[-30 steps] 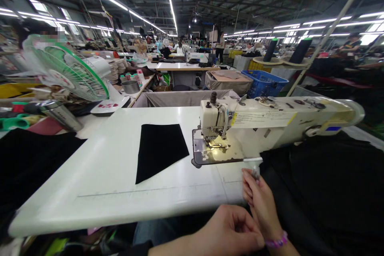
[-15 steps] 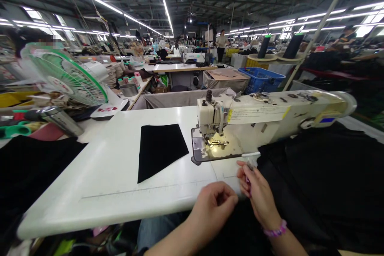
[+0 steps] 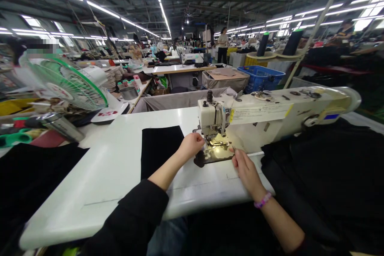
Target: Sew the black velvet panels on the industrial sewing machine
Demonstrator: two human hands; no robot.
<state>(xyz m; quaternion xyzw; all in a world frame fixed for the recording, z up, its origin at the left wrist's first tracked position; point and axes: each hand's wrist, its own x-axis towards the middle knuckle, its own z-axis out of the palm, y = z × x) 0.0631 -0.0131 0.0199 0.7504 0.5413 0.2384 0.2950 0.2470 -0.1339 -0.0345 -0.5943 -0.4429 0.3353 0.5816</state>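
A white industrial sewing machine stands on a white table. My left hand is curled closed at the left edge of the lit needle plate, just below the presser foot. What its fingers hold is hidden. My right hand rests at the plate's right edge, its fingers pinched on a small thin tool whose tip points at the plate. A flat piece of black fabric lies on the table just left of my left arm.
Black fabric is heaped to the right of the machine and at the left. A green-rimmed fan and a metal flask stand at the left. A blue crate and other workstations lie behind, with people far off.
Both hands have risen from the table's near edge to the needle plate. The left hand reached forward over the table to the presser foot, and the right hand moved up with the small tool.
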